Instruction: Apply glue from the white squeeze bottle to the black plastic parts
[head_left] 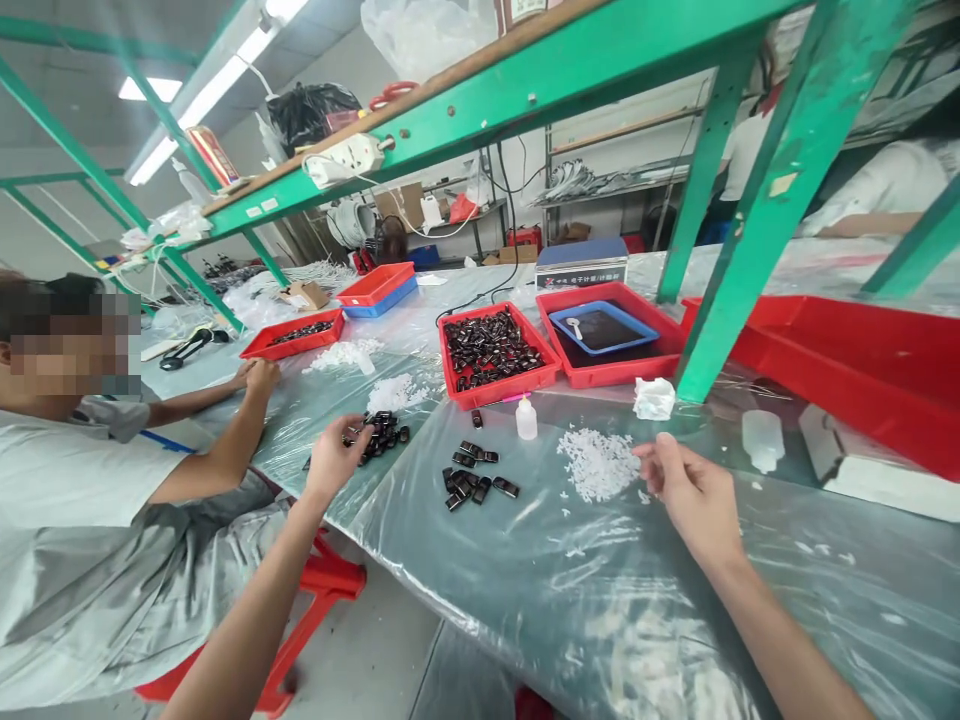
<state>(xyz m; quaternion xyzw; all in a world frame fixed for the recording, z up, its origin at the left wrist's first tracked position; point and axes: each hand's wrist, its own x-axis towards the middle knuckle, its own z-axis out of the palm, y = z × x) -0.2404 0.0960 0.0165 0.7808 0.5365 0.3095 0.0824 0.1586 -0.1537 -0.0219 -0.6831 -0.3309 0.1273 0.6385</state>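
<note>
At the edge of a pile of small glossy black plastic parts (386, 436), my left hand (335, 458) is curled, with a black part between thumb and fingers. My right hand (694, 497) is at the right side of a heap of tiny white plastic pieces (598, 464). Its thumb and fingertips are drawn together; whatever is between them is too small to make out. Between my hands lies a looser group of black parts (465, 485). A small white dropper bottle (526, 418) stands behind that group.
Behind are a red tray (455, 385) of black parts and another red tray (592, 378) holding a blue tray (651, 338). A green post (739, 210) rises by a crumpled white tissue (654, 399). A clear bottle (763, 441) is at right; a co-worker (82, 470) sits left.
</note>
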